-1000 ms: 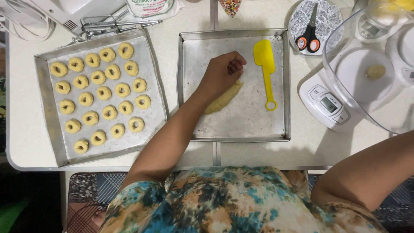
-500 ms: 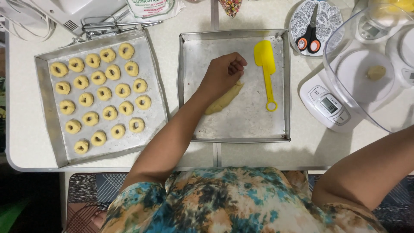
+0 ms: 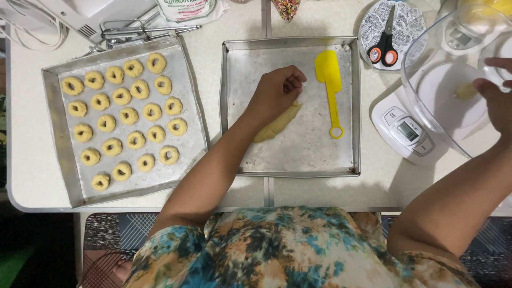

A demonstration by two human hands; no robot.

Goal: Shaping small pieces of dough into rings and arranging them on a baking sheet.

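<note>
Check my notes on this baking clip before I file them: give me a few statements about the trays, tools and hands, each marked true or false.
1. The left hand rests on the dough log in the middle tray. True.
2. The yellow spatula lies on the left tray among the ring-shaped cookies. False: it lies in the middle tray, right of the dough.
3. The scissors have orange handles and lie on a patterned plate. True.
4. The right hand holds the scissors. False: it is at the clear bowl on the kitchen scale.
</note>
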